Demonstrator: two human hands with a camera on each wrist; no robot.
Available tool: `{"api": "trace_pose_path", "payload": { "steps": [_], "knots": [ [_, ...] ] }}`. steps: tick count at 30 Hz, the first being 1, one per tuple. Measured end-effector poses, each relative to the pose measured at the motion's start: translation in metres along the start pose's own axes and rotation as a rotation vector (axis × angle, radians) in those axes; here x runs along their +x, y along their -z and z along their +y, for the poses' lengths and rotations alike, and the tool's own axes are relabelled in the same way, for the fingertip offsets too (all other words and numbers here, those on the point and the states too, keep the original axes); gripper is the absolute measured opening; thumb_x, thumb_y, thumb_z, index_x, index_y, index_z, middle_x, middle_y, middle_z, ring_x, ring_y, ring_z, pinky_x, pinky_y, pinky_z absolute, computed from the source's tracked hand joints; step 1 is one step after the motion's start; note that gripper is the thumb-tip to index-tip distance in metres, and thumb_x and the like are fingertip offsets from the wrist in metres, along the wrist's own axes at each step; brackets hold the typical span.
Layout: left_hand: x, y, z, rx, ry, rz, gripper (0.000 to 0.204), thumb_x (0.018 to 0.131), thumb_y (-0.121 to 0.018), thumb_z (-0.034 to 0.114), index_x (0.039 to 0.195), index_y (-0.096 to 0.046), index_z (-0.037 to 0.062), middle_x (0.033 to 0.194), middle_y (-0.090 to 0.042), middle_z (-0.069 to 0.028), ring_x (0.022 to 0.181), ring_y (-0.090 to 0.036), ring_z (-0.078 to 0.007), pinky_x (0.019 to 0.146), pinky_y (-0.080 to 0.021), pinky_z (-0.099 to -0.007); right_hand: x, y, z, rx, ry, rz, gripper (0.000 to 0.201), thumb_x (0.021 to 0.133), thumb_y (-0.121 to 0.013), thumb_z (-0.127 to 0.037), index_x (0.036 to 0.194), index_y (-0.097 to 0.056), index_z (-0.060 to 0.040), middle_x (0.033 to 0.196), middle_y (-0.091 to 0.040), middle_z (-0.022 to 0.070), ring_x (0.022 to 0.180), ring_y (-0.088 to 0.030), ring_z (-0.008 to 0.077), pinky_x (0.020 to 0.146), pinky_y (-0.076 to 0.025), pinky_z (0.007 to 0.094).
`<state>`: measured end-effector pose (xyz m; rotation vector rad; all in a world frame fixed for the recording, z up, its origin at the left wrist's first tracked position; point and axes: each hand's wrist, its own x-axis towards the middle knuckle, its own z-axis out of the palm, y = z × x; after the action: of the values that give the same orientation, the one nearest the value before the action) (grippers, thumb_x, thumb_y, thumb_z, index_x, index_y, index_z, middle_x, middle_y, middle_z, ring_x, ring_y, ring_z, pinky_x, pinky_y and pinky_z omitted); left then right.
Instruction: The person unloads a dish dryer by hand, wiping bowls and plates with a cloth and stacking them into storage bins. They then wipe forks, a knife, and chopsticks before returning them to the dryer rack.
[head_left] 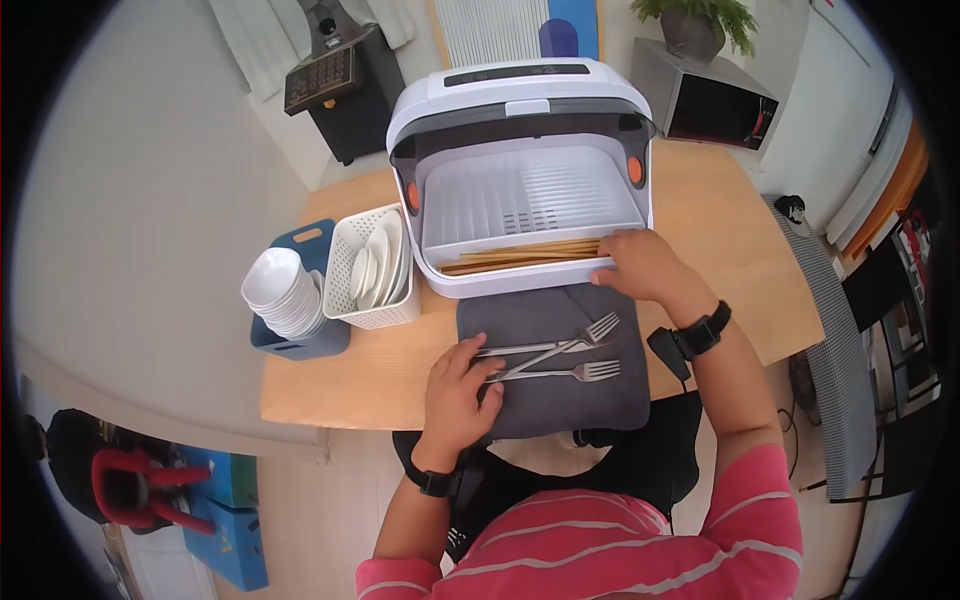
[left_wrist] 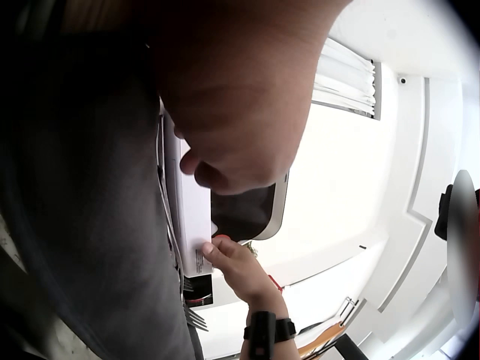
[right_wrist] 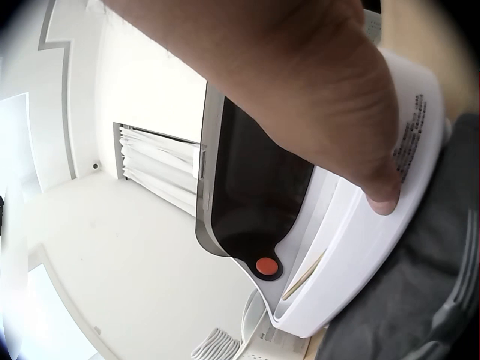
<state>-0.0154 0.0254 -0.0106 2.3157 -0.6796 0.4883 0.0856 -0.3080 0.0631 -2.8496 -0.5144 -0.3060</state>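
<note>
My left hand (head_left: 462, 392) rests on the dark grey cloth (head_left: 620, 400), fingers spread over the handle ends of metal cutlery. One fork (head_left: 597, 371) lies level; another fork (head_left: 603, 327) slants across a further metal handle. At the front right of a white dish box (head_left: 520, 283) is my right hand (head_left: 640, 262), fingers over the right ends of wooden chopsticks (head_left: 520, 256). Its thumb (right_wrist: 384, 202) touches the box's front wall. I cannot tell whether those fingers grip the chopsticks. The box's dark see-through lid (head_left: 520, 118) is raised above a ribbed white rack (head_left: 530, 190).
Left of the box, a white perforated basket (head_left: 375, 318) holds plates and a spoon-like dish. Beside it, stacked white bowls (head_left: 280, 285) stand in a blue bin (head_left: 305, 347). A microwave (head_left: 710, 105) with a potted plant (head_left: 692, 32) stands behind the wooden table (head_left: 735, 240).
</note>
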Motion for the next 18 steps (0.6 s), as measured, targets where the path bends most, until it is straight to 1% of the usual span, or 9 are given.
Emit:
{"api": "trace_pose_path", "payload": {
  "steps": [1, 2, 4, 5, 11, 13, 14, 16, 18],
  "knots": [
    [0.000, 0.004, 0.002, -0.028, -0.062, -0.039, 0.029, 0.081, -0.072, 0.016, 0.109, -0.075, 0.0076, 0.137, -0.063, -0.0162, 0.127, -0.056, -0.0401, 0.108, -0.044, -0.0495, 0.004, 0.004, 0.002, -0.005, -0.052, -0.146, 0.034, 0.079, -0.081, -0.029, 0.099, -0.073, -0.0024, 0.099, -0.071, 0.0176, 0.096, -0.067, 0.0374, 0.087, -0.052, 0.0452],
    [0.000, 0.004, 0.002, -0.024, -0.063, -0.030, 0.029, 0.081, -0.072, 0.016, 0.109, -0.075, 0.0076, 0.137, -0.063, -0.0162, 0.127, -0.056, -0.0401, 0.108, -0.044, -0.0495, 0.008, 0.007, 0.005, -0.008, -0.044, -0.140, 0.034, 0.079, -0.081, -0.029, 0.099, -0.073, -0.0024, 0.099, -0.071, 0.0176, 0.096, -0.067, 0.0374, 0.087, -0.052, 0.0452],
    [-0.001, 0.004, 0.002, -0.004, -0.083, -0.152, 0.031, 0.081, -0.074, 0.019, 0.111, -0.077, 0.0106, 0.141, -0.062, -0.0139, 0.132, -0.053, -0.0392, 0.110, -0.041, -0.0495, 0.011, 0.010, 0.012, -0.040, -0.007, -0.257, 0.037, 0.078, -0.081, -0.031, 0.100, -0.074, -0.0018, 0.100, -0.072, 0.0183, 0.098, -0.068, 0.0371, 0.089, -0.053, 0.0449],
    [-0.001, 0.002, 0.001, 0.027, -0.067, -0.166, 0.037, 0.081, -0.076, 0.023, 0.115, -0.076, 0.0104, 0.143, -0.061, -0.0125, 0.133, -0.052, -0.0389, 0.111, -0.041, -0.0486, 0.011, 0.010, 0.014, -0.038, -0.010, -0.252, 0.037, 0.078, -0.081, -0.031, 0.100, -0.074, -0.0018, 0.100, -0.072, 0.0183, 0.098, -0.068, 0.0371, 0.089, -0.053, 0.0449],
    [0.002, -0.005, 0.004, 0.097, 0.001, -0.144, 0.044, 0.080, -0.077, 0.024, 0.120, -0.073, 0.0071, 0.143, -0.060, -0.0155, 0.132, -0.053, -0.0391, 0.111, -0.041, -0.0484, 0.002, 0.017, 0.016, -0.004, 0.031, -0.268, 0.046, 0.074, -0.084, -0.022, 0.112, -0.071, 0.0008, 0.108, -0.072, 0.0195, 0.103, -0.067, 0.0385, 0.092, -0.053, 0.0444],
    [0.003, -0.004, 0.004, 0.091, 0.007, -0.148, 0.044, 0.079, -0.078, 0.024, 0.119, -0.073, 0.0067, 0.142, -0.060, -0.0160, 0.132, -0.054, -0.0390, 0.111, -0.042, -0.0482, -0.001, 0.014, 0.022, 0.077, 0.062, -0.144, 0.053, 0.072, -0.085, -0.018, 0.119, -0.068, 0.0001, 0.112, -0.071, 0.0184, 0.107, -0.066, 0.0375, 0.097, -0.050, 0.0447],
    [0.004, -0.003, 0.004, 0.090, 0.017, -0.150, 0.044, 0.078, -0.078, 0.024, 0.118, -0.073, 0.0063, 0.142, -0.061, -0.0165, 0.131, -0.054, -0.0390, 0.111, -0.042, -0.0481, -0.003, 0.013, 0.022, 0.075, 0.059, -0.147, 0.053, 0.072, -0.085, -0.018, 0.119, -0.068, 0.0001, 0.112, -0.071, 0.0184, 0.107, -0.066, 0.0375, 0.097, -0.050, 0.0447],
    [0.005, -0.003, 0.004, 0.084, 0.017, -0.152, 0.044, 0.077, -0.078, 0.023, 0.117, -0.073, 0.0064, 0.141, -0.061, -0.0161, 0.131, -0.054, -0.0389, 0.110, -0.042, -0.0481, -0.006, 0.011, 0.023, -0.026, 0.128, -0.117, 0.053, 0.073, -0.085, -0.020, 0.120, -0.068, -0.0013, 0.107, -0.072, 0.0161, 0.107, -0.067, 0.0343, 0.104, -0.048, 0.0439],
    [0.005, -0.003, 0.004, 0.078, 0.015, -0.158, 0.043, 0.076, -0.079, 0.022, 0.116, -0.073, 0.0066, 0.140, -0.061, -0.0156, 0.131, -0.054, -0.0388, 0.110, -0.042, -0.0481, -0.008, 0.004, 0.025, -0.026, 0.103, -0.088, 0.050, 0.073, -0.085, -0.020, 0.116, -0.068, -0.0017, 0.107, -0.072, 0.0158, 0.107, -0.067, 0.0331, 0.108, -0.045, 0.0454]
  ]
}}
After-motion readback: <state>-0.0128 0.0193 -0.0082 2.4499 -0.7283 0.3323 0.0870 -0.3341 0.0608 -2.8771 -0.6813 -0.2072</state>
